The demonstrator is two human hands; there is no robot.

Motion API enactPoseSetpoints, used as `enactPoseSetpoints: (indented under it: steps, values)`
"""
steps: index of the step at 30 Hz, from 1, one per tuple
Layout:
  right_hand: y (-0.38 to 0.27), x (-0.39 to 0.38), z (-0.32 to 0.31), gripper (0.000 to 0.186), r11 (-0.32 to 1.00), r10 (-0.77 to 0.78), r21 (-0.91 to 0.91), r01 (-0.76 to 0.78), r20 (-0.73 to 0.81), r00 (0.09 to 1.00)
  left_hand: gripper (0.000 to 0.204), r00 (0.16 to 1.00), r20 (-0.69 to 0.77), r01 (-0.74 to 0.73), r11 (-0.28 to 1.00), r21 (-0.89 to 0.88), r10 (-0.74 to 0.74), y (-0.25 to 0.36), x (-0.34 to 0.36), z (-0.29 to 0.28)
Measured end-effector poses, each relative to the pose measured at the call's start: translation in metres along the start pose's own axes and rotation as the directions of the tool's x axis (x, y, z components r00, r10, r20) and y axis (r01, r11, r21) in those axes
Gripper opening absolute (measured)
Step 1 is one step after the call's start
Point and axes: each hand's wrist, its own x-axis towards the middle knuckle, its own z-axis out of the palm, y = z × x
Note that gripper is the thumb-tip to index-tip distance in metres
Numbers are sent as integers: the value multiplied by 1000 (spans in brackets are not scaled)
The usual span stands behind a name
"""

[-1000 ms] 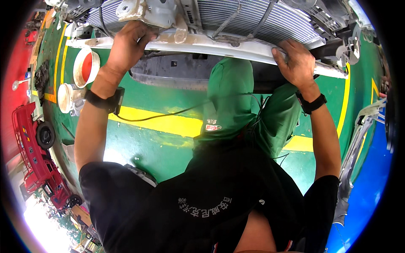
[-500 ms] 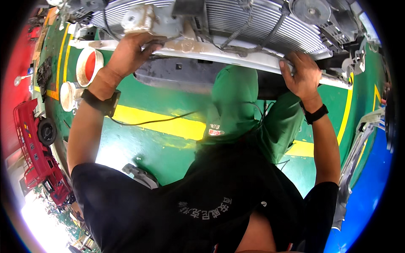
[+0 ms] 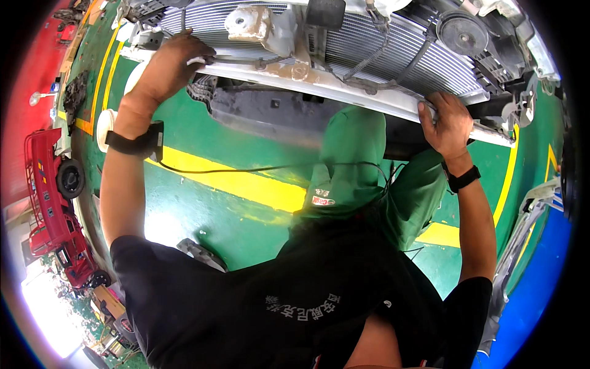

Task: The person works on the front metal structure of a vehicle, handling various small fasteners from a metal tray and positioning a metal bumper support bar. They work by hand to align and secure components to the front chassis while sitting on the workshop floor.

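My left hand [image 3: 169, 71] is curled over the left part of a white metal crossbar [image 3: 344, 93] on a car's front end, fingers bent around it. My right hand [image 3: 447, 123] grips the same bar toward its right end. Directly above the bar are a finned radiator [image 3: 393, 58] with dark hoses, a dirty silver bracket [image 3: 255, 31] and a black round part [image 3: 462, 32]. A dark curved panel [image 3: 258, 117] lies beneath the bar, partly behind my green-clad leg [image 3: 350, 147].
A green floor [image 3: 215, 221] with yellow lines [image 3: 239, 184] surrounds me. At left are pale buckets [image 3: 106, 126], a red cart [image 3: 49, 203] and dark parts [image 3: 74, 98]. A grey panel [image 3: 522, 227] stands at right near a blue area [image 3: 547, 283].
The front end sits lower and farther right in view, with more of the black round part showing. My left hand has shifted left along the bar; my right hand stays on it.
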Motion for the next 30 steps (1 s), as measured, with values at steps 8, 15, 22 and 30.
enactPoseSetpoints:
  steps: [8, 15, 22, 30]
  values:
    - [0, 0, 1, 23, 1000, -5, -15, 5, -8, 1000, 12, 994, -36, 102, 991, 86, -99, 1, 2, 6]
    - [-2, 2, -1, 20, 1000, -12, -17, 11, -13, 1000, 8, 996, -78, 54, 994, 90, -47, 3, 4, 10]
    - [-4, 3, 0, 18, 1000, 15, -5, -15, -1, 1000, 7, 995, -90, 62, 990, 126, -51, -2, 6, 15]
    - [-2, 3, 1, 18, 1000, 3, -13, -3, 31, 1000, 10, 960, -274, 54, 998, -38, -62, -5, -6, 30]
